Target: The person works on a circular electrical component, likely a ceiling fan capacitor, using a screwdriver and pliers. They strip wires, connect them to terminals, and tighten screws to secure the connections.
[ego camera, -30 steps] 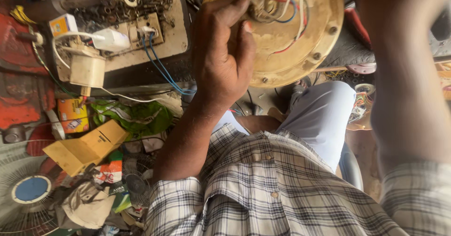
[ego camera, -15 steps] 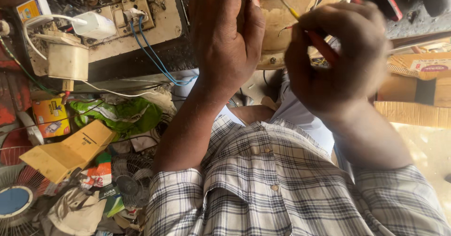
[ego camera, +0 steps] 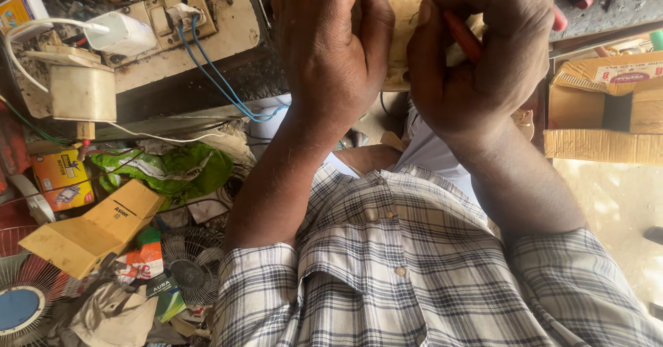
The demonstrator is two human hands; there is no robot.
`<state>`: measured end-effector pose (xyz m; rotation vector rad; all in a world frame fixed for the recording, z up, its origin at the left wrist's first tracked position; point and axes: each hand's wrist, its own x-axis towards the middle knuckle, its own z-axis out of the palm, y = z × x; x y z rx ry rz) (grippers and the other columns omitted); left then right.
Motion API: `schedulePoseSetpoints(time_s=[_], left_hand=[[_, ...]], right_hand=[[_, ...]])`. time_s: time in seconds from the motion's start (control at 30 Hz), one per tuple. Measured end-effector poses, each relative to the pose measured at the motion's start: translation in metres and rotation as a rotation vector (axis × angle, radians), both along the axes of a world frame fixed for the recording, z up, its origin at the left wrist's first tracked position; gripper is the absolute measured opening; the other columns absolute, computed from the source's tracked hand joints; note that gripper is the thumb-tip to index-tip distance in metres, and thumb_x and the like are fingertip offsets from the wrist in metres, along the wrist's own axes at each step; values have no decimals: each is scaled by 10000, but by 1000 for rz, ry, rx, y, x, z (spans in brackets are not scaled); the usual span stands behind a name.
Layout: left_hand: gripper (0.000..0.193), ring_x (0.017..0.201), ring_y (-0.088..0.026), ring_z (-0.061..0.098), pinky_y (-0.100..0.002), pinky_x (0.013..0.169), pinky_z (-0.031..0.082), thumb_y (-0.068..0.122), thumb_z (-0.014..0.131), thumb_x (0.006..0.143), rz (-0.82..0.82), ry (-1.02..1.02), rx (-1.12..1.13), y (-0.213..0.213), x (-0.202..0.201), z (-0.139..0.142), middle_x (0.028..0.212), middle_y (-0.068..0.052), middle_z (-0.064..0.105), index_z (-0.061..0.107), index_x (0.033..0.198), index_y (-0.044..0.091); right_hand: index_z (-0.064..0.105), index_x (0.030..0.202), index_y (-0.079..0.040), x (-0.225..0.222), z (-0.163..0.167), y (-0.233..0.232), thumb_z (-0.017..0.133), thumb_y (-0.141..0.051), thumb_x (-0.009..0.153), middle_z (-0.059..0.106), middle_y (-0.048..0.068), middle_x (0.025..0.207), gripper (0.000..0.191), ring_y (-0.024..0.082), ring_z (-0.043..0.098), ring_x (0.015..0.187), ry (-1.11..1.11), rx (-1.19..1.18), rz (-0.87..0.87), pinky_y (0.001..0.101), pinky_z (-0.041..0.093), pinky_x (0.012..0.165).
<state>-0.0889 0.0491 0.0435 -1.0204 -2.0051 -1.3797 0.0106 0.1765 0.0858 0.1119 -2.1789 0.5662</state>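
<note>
Since the earlier frame, both hands have drawn closer together. Right hand [ego camera: 476, 57], fingers curled, grips a red-handled screwdriver [ego camera: 461, 35]; left hand [ego camera: 331, 43] presses flat on the tan disc [ego camera: 400, 15] above the lap.

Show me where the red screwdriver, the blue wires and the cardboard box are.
red screwdriver [ego camera: 463, 35], head view, on its red shaft.
blue wires [ego camera: 221, 84], head view, mid-length.
cardboard box [ego camera: 594, 147], head view, on its front wall.
</note>
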Motion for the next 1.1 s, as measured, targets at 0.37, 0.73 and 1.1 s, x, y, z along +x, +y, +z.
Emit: schedulePoseSetpoints(time_s=[0.37,0.73,1.1], left_hand=[[312,1069,-187,631,-365,987,490,101,667,1107,-17,48,35,4,-5,-3,1188,-44,605,509,1374,131],[313,1094,-199,630,-379,1006,492,101,673,1099,-15,50,28,4,-5,-6,1192,-54,608,514,1368,124],[310,1094,-197,629,-380,1001,498,91,680,1094,-23,46,37,5,-6,-9,1189,-54,614,524,1359,123]], right_hand=[[561,1227,-3,-5,-9,6,703,103,1157,588,98,1134,191,133,610,829,5,-83,69,231,506,707],[545,1259,-6,-4,-10,4,691,93,1175,585,93,1158,196,120,604,860,20,-98,69,222,510,728],[558,1279,-58,-2,-8,3,705,64,1135,615,83,1145,240,191,648,914,-5,-3,-32,284,514,823]])
